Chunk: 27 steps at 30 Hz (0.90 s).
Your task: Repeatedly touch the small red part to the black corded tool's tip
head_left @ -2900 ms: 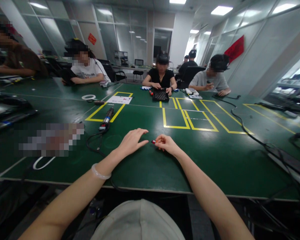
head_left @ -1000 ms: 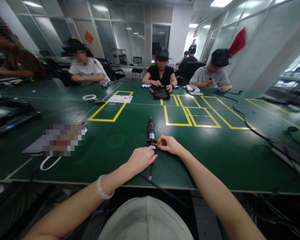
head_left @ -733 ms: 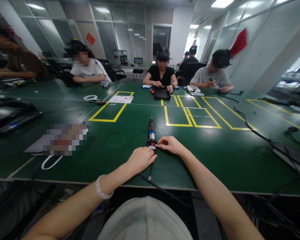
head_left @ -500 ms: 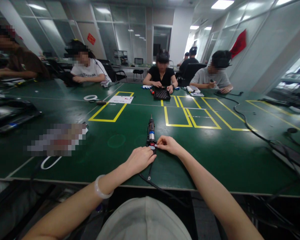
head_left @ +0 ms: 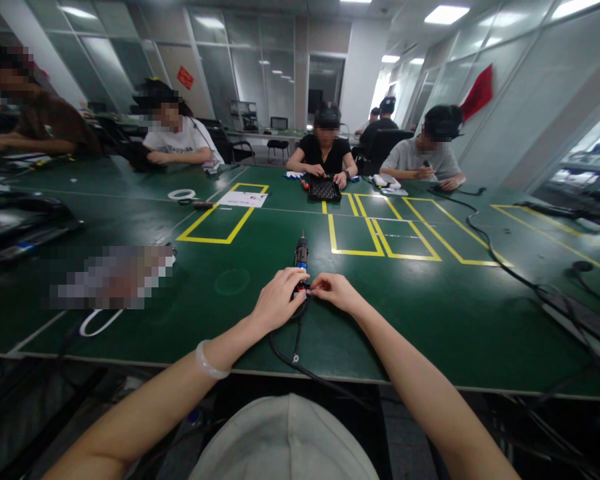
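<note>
At the near middle of the tabletop (head_left: 430, 320), the tool (head_left: 301, 255) lies flat with its tip pointing away from the person. Its rear end is under the left hand (head_left: 279, 301), whose fingers curl down over it. The right hand (head_left: 334, 292) meets it from the other side. Its thumb and forefinger are pinched on a small red piece (head_left: 307, 287) right at the tool's rear, though the piece is too small to make out. The cord (head_left: 297, 337) loops out from under the left hand toward the near edge and drops over it.

The piece looks like the weak point. It is tiny and held only by the fingertips, so a slip could flick it onto the dark green surface or off the edge, where it would be hard to find. The left hand also hides the spot where the piece meets the tool, so a skewed fit could go unnoticed. The tool is round and lies loose, so uneven pressure from the left hand could roll it. The slack cord near the left forearm could snag and drag the tool sideways.

Beyond the tool lie boxes of yellow tape (head_left: 355, 253). Further off, a co-worker sits at a black tray (head_left: 323, 189), well apart.
</note>
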Tool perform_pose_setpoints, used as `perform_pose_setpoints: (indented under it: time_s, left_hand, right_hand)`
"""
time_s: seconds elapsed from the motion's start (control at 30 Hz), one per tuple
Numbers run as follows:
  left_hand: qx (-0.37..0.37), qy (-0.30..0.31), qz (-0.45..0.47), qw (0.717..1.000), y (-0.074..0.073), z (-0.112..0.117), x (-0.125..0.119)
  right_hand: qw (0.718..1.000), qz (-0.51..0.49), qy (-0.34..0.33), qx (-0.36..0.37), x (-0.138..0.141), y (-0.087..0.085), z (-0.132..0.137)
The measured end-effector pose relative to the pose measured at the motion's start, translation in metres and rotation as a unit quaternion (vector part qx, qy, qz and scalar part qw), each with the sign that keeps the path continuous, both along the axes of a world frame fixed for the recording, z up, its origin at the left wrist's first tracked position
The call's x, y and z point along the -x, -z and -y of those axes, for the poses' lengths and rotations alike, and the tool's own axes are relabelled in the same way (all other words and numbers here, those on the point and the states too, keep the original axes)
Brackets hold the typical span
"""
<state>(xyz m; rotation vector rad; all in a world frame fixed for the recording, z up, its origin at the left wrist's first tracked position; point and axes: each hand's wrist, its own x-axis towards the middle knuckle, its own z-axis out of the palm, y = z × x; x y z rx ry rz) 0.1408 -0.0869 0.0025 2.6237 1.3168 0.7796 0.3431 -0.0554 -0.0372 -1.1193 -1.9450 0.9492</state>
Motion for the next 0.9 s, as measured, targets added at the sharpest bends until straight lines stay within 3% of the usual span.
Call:
perform_pose_setpoints:
  time_s: [0.13, 0.37, 0.57, 0.73, 0.9]
  left_hand:
    - [0.022, 0.032, -0.045, 0.998, 0.010, -0.016, -0.002]
    - [0.090, -0.073, -0.120, 0.986, 0.009, -0.020, -0.014]
    - [0.067, -0.081, -0.154, 0.982, 0.005, -0.024, -0.016]
    - [0.069, -0.106, -0.166, 0.978, 0.004, -0.046, 0.007]
    - [0.105, -0.138, -0.185, 0.967, 0.002, -0.088, 0.056]
  right_hand:
    - [1.000, -0.006, 0.001, -0.006, 0.002, -0.001, 0.001]
    - [1.000, 0.002, -0.011, -0.015, -0.002, 0.004, -0.001]
    - [1.000, -0.008, -0.014, -0.014, -0.002, 0.004, -0.002]
    - [0.999, -0.033, 0.000, 0.011, -0.007, 0.006, -0.005]
    - [1.000, -0.028, 0.005, 0.010, -0.011, 0.006, -0.005]
